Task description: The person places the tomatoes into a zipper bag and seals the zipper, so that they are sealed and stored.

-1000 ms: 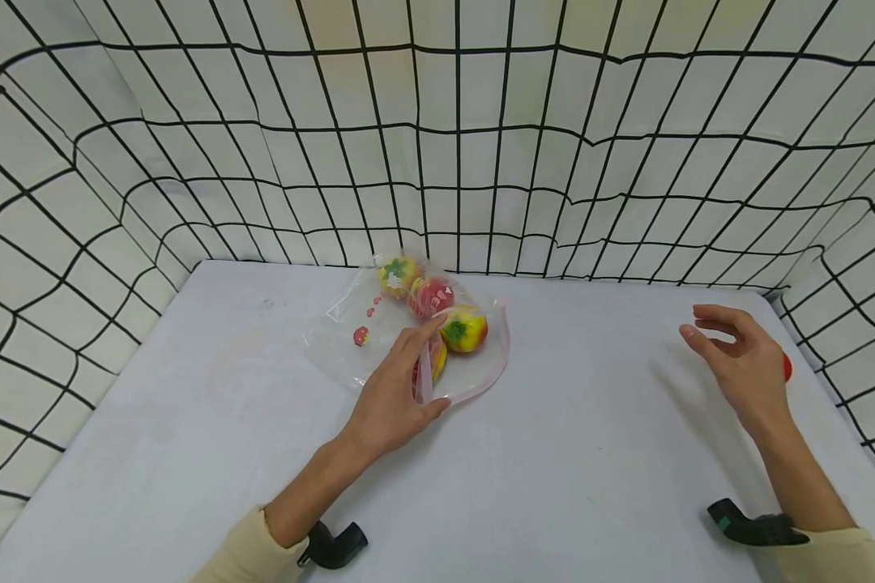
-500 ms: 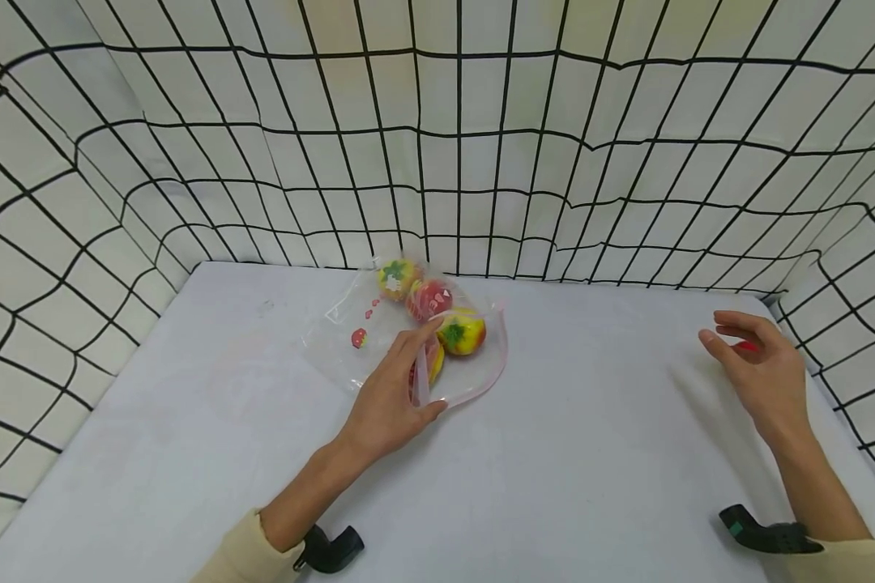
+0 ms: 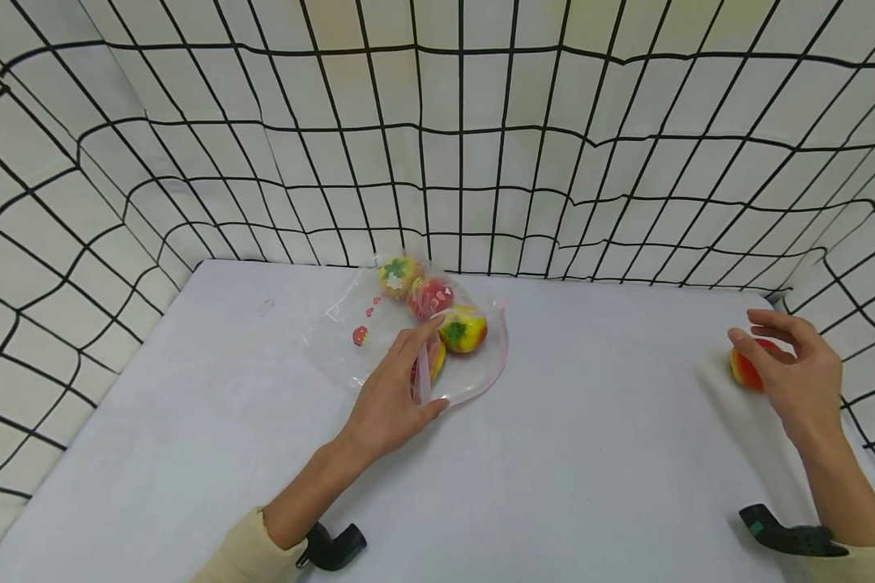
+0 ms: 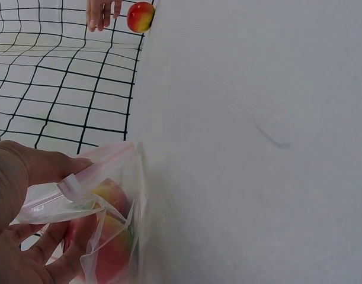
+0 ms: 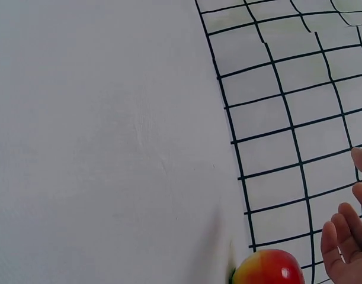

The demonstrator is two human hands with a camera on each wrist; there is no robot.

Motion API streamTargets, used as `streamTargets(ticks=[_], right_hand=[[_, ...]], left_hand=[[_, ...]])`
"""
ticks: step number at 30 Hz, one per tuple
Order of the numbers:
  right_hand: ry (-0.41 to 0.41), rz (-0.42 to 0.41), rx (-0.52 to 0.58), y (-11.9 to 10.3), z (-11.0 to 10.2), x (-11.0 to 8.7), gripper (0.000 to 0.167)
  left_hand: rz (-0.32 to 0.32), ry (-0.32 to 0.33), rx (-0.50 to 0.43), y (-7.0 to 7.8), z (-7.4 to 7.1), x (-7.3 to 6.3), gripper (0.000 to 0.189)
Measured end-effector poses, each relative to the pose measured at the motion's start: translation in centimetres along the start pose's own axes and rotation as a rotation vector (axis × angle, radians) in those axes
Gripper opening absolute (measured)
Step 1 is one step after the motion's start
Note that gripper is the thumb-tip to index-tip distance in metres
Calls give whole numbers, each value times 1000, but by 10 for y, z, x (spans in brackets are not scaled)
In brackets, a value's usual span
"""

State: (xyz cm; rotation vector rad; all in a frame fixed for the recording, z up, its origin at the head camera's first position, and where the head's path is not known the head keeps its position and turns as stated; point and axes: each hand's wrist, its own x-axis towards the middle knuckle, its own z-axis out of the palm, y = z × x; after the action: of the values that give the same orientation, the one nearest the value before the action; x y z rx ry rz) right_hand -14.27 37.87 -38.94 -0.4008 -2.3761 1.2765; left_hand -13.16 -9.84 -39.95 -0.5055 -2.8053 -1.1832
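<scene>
A clear zip bag with a pink rim and red printed marks lies at the back middle of the table. Inside it are several red-and-yellow apple-like fruits, some with green tops. My left hand holds the bag at its mouth, thumb and fingers spread apart along the rim; in the left wrist view the thumb lies against the zip edge. A single red-and-yellow fruit sits near the table's right edge. Beside it hovers my right hand, fingers loosely bent and holding nothing; the right wrist view shows a gap between them.
Black netting over white walls encloses the table's back and sides. The white tabletop stretches between the two hands. A black wrist mount is on the left wrist, another on the right.
My right hand has moved rightward, from left of the loose fruit to its right side, uncovering more of the fruit. The left hand and the bag have stayed put.
</scene>
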Motion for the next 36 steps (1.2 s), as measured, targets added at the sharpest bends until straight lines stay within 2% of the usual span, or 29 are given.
streamTargets(ticks=[9, 14, 24, 32, 36], right_hand=[[29, 81, -198, 8, -7, 3, 50], [23, 136, -261, 12, -12, 7, 53], [-30, 221, -343, 25, -20, 12, 60], [-120, 225, -393, 35, -22, 16, 63], [-133, 235, -389, 39, -21, 17, 66]], left_hand=[[-7, -1, -9, 0, 1, 1, 112], [-6, -2, -3, 1, 0, 1, 111], [-11, -8, 2, 2, -1, 0, 112], [-10, -9, 12, 3, -1, 0, 110], [-10, -11, 9, 3, -2, 0, 110]])
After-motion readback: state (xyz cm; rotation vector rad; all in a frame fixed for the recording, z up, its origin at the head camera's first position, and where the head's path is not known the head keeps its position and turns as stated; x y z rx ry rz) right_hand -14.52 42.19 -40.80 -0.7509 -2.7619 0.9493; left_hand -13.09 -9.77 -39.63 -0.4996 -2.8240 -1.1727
